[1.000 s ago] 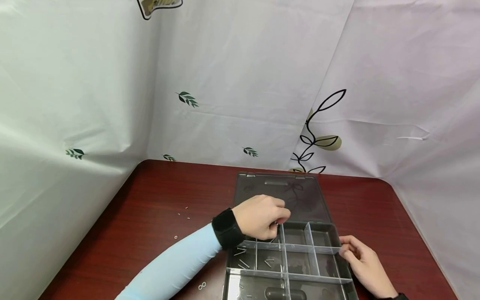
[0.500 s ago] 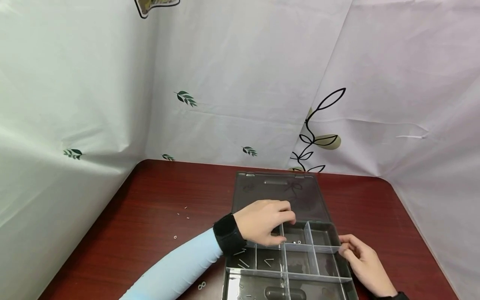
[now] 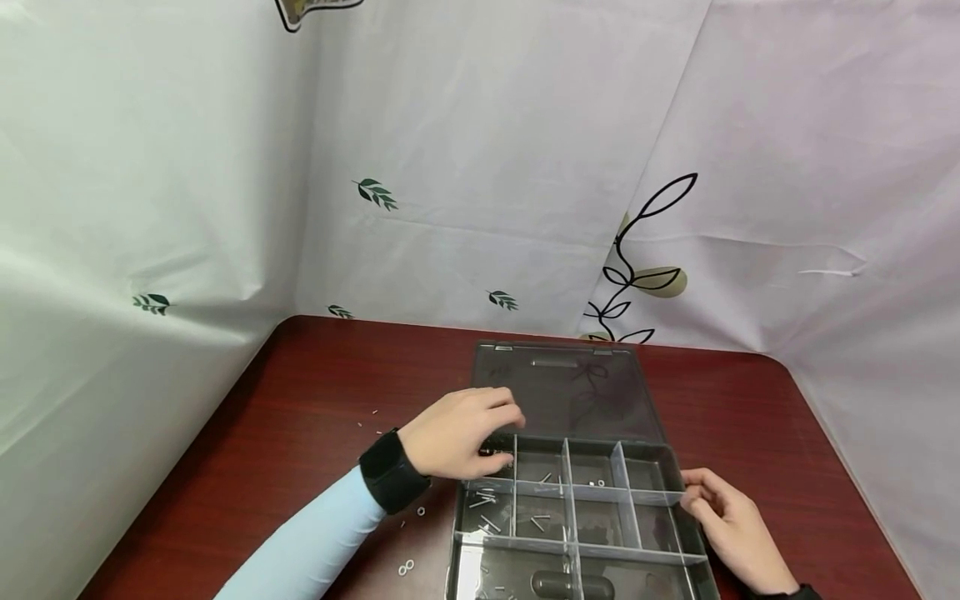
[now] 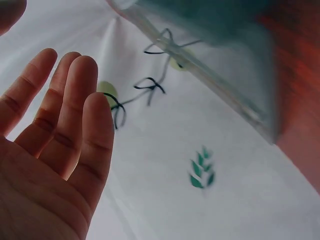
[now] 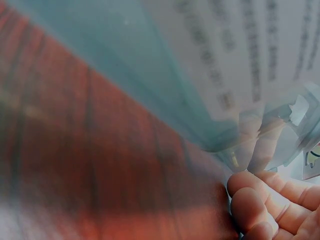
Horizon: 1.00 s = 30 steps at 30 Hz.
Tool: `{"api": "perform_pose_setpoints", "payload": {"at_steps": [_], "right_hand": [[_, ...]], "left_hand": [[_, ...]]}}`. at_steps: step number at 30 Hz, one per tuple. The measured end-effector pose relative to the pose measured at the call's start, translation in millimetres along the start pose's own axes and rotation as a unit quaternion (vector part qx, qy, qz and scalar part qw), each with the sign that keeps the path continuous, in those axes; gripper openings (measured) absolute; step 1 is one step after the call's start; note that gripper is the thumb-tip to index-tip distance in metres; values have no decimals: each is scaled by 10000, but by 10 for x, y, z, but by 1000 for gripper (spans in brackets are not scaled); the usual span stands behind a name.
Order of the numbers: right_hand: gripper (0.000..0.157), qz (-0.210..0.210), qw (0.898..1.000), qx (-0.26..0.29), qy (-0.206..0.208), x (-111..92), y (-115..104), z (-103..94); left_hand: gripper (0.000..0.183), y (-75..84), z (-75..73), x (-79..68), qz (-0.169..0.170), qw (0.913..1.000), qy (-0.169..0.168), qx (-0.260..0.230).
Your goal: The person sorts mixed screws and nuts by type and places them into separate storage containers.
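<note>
A dark see-through compartment box (image 3: 592, 553) lies with its lid (image 3: 566, 396) folded back behind it. My left hand (image 3: 461, 435) hovers over the back-left compartment, partly covering it. In the left wrist view, the fingers of that hand are nearly straight and no held thing shows. Short screws (image 3: 483, 500) lie in several left compartments; a couple of tiny nuts (image 3: 596, 483) sit in the third back compartment. My right hand (image 3: 731, 525) touches the box's outer right wall, fingers loosely bent. The right wrist view has its fingertips against the see-through wall, not wrapped round it.
On the red-brown table (image 3: 315, 375), left of the box, lie small rings (image 3: 406, 568) and another ring (image 3: 421, 511). Tiny pieces (image 3: 375, 412) are scattered farther back. A white printed cloth (image 3: 465, 167) hangs behind and beside the table.
My left hand's fingers have spread, then the hand has moved left from the middle back compartments to the back-left one, uncovering screws in the second. My right hand stays on the box's side.
</note>
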State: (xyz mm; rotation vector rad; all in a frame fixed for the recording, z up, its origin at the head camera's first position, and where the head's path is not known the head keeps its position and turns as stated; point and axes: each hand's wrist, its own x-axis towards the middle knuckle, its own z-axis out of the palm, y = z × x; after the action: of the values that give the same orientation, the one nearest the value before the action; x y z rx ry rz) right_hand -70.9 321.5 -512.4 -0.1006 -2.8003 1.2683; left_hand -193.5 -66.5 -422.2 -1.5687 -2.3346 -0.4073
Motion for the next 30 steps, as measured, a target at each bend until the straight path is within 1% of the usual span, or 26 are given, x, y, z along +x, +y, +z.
{"api": "perform_pose_setpoints", "payload": {"at_steps": [4, 9, 12, 16, 20, 23, 26, 30], "right_hand": [[28, 3, 10000, -35, 13, -1, -15, -7], [26, -94, 9999, -44, 110, -13, -23, -4], [26, -147, 9997, -44, 169, -19, -23, 0], [25, -184, 9996, -43, 198, -20, -26, 5], [26, -169, 9997, -31, 174, -17, -32, 8], [26, -139, 9998, -37, 156, -15, -33, 8], [26, -124, 9998, -42, 156, -16, -30, 7], [27, -10, 9999, -13, 110, -16, -34, 6]], "left_hand": [[33, -48, -21, -244, -179, 9998, 51, 64], [29, -73, -46, -553, -502, 9986, -22, 180], [26, -68, -55, -712, -691, 9971, -176, 252], [23, -24, -47, -890, -892, 9939, -606, 250], [23, 45, -16, -1027, -1035, 9886, -1079, 161], [22, 92, 18, -1103, -1019, 9865, -1276, 151], [21, 121, 60, -1154, -944, 9874, -1254, 173], [20, 137, 103, -1178, -814, 9916, -1002, 102]]}}
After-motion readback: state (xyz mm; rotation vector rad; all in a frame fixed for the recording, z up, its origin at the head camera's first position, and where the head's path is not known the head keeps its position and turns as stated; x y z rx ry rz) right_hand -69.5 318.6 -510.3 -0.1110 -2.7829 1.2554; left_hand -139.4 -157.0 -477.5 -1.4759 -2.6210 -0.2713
